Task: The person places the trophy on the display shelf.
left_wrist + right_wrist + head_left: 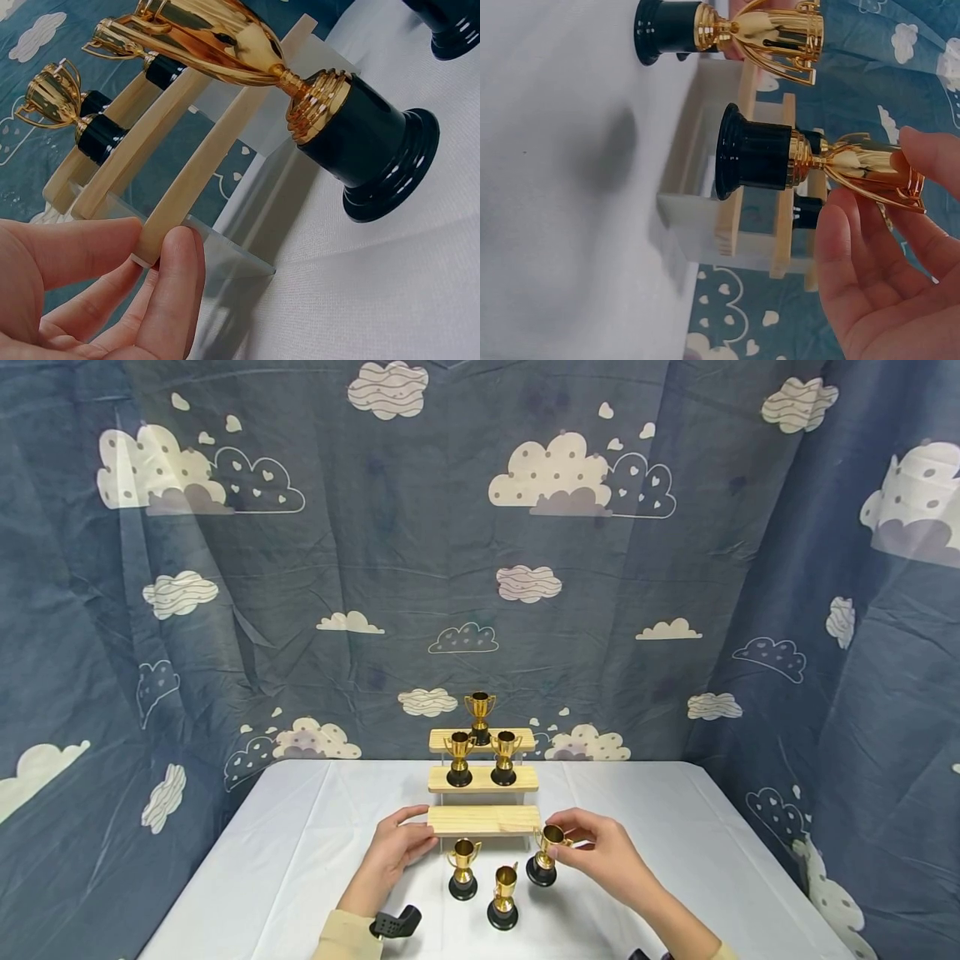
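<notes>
Nearest, two small gold trophies (483, 881) stand on the white tablecloth (300, 843) just before the wooden step stand (483, 777). To their right, the right hand (600, 856) pinches the cup of a third trophy (545, 853), lifted and tilted before the lowest step. The left hand (393, 852) grips that step's left end. Three more trophies (480, 743) stand on the upper steps, before a blue cloud-pattern curtain (337, 568).

Fingers (176, 277) on wooden step (217, 142)

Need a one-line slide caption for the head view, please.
Right hand pinches a gold trophy beside the three-step wooden stand; left hand holds its bottom step.
</notes>
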Tool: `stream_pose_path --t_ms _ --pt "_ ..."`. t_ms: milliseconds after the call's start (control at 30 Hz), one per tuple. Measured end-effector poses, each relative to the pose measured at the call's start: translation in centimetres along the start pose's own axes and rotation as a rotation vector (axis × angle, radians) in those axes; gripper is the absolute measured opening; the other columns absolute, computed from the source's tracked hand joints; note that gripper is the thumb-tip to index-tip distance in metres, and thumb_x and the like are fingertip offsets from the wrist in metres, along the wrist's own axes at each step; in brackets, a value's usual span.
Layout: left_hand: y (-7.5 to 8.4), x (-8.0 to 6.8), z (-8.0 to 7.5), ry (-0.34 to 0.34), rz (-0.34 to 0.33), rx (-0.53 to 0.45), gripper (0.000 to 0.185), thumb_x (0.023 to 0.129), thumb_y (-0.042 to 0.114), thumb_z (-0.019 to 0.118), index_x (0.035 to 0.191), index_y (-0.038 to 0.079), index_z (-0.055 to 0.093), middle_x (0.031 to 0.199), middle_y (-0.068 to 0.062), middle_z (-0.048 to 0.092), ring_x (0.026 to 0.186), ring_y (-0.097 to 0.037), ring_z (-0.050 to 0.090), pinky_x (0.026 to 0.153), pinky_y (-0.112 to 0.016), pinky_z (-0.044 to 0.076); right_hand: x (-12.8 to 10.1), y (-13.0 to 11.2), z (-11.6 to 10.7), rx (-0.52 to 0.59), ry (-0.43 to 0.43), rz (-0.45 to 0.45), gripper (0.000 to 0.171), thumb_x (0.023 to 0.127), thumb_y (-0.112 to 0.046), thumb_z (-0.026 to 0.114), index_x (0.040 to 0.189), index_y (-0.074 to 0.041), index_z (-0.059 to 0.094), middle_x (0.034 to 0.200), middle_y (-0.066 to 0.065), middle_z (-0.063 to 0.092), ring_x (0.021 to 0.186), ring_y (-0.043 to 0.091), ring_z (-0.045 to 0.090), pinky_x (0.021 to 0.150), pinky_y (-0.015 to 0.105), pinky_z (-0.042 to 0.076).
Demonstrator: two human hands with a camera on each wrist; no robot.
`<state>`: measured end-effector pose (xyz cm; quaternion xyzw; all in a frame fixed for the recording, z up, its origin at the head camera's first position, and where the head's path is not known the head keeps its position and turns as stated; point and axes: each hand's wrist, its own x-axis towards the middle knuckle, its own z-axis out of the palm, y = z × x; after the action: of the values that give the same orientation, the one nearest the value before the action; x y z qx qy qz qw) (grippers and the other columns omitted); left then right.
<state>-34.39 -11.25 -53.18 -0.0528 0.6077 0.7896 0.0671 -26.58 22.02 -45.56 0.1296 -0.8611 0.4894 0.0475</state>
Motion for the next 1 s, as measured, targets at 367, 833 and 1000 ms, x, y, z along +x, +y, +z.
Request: stream_pose_path --t_ms 367,833,1000 --pt "0.0 0.1 0.1 0.025 -0.024 0.001 0.055 0.086 -0.009 0.067 0.139 -0.005 0.053 0.116 -0.027 0.062 0.087 -0.023 0.071 0.083 -0.034 0.062 0.9 -0.8 -0.1 0.017 0.023 -0.020 0.035 0.080 -0.025 0.086 0.111 -0.015 0.073 0.097 -0.001 0.072 0.092 0.025 0.067 0.076 0.030 0.061" --pt "-0.1 -0.1 -0.1 0.004 -0.021 -0.010 0.056 0.088 -0.010 0.066 0.141 -0.006 0.050 0.119 -0.027 0.059 0.087 -0.023 0.071 0.085 -0.036 0.062 2.4 -2.1 0.2 0.002 0.019 -0.070 0.034 0.083 -0.025 0.085 0.114 -0.019 0.073 0.101 -0.001 0.071 0.094 0.022 0.067 0.080 0.030 0.060" --pt "0.1 0.0 0.0 0.022 -0.023 -0.003 0.055 0.087 -0.010 0.066 0.140 -0.005 0.052 0.119 -0.028 0.060 0.088 -0.023 0.071 0.084 -0.034 0.062 3.1 -2.5 0.3 0.001 0.012 -0.082 0.034 0.083 -0.030 0.084 0.114 -0.022 0.073 0.101 -0.003 0.071 0.094 0.019 0.066 0.082 0.032 0.060"
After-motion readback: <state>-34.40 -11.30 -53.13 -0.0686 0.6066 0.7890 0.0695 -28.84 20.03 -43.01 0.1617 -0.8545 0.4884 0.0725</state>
